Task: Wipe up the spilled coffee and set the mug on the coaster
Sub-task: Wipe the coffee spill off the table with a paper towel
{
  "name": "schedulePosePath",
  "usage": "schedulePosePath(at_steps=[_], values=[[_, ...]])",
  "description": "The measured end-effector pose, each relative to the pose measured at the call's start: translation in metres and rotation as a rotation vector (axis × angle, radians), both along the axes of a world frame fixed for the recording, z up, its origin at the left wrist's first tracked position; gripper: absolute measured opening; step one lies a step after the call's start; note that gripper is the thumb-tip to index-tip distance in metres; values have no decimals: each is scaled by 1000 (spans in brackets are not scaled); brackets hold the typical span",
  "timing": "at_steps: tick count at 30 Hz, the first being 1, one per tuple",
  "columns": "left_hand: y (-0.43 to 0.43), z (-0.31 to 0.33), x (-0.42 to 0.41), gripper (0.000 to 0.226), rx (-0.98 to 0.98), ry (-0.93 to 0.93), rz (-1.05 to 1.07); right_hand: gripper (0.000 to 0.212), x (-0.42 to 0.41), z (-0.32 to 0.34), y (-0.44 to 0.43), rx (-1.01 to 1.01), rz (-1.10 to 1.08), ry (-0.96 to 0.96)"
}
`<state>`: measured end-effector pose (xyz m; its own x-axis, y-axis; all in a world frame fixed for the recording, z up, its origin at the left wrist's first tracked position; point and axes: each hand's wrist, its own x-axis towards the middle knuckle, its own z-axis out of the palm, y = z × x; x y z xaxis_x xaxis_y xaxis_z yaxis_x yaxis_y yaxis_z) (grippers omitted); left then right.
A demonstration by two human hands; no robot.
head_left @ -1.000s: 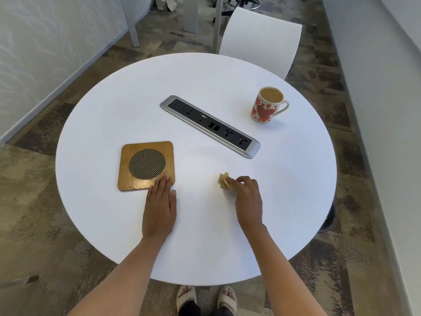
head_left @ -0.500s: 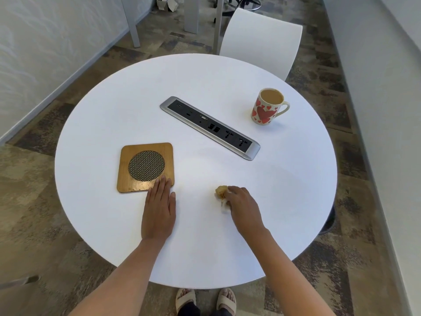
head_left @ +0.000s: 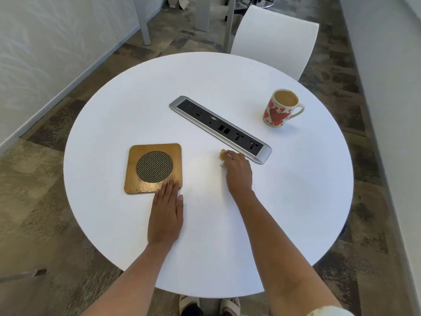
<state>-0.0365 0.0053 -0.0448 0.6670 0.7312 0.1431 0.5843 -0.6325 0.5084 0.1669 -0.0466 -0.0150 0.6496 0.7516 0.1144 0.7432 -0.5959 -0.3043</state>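
A white mug (head_left: 278, 108) with red hearts, full of milky coffee, stands upright at the far right of the round white table (head_left: 296, 190). A square wooden coaster (head_left: 153, 168) with a round mesh centre lies at the left. My left hand (head_left: 165, 210) rests flat on the table, its fingertips on the coaster's near right corner. My right hand (head_left: 238, 171) presses a small crumpled, coffee-stained tissue (head_left: 222, 154) onto the table just in front of the power strip. A faint pale smear (head_left: 202, 169) shows on the table left of that hand.
A silver power strip (head_left: 219, 128) is set diagonally in the table's middle, between my right hand and the mug. A white chair (head_left: 273, 39) stands behind the table. My feet in sandals (head_left: 209, 305) show below the near edge.
My right hand has slid the tissue away from me, from the table's near middle up to the power strip's near end. The left hand, coaster and mug have stayed in place.
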Motion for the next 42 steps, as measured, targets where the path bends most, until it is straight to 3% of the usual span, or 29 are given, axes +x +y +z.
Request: schedulePosePath(at_steps=[4,14,20,24,27,30,35,38,42], values=[[1,0,-1,57,-14,-8,7,37,-41,-4,7,27,278,-19],[3,0,-2,61,-69,-86,12,25,-121,-19,-37,90,538,-36],[2,1,-3,50,-114,-151,22,32,-104,-20,-63,59,802,-150],[1,1,-2,48,-90,-159,27,33,-57,-24,-80,60,549,7],[0,0,-3,49,-92,-160,25,30,-7,-20,-116,20,178,-12],[-1,0,-4,50,-106,-167,16,49,23,-17,-163,-21,-223,-89],[-3,-3,-6,49,-137,-203,14,58,-21,-16,-173,-4,-562,-45],[-3,-4,-7,46,-194,-247,28,57,-74,-14,-151,44,-479,0],[-1,-3,-8,40,-251,-268,40,58,-164,-18,-127,93,-8,20]])
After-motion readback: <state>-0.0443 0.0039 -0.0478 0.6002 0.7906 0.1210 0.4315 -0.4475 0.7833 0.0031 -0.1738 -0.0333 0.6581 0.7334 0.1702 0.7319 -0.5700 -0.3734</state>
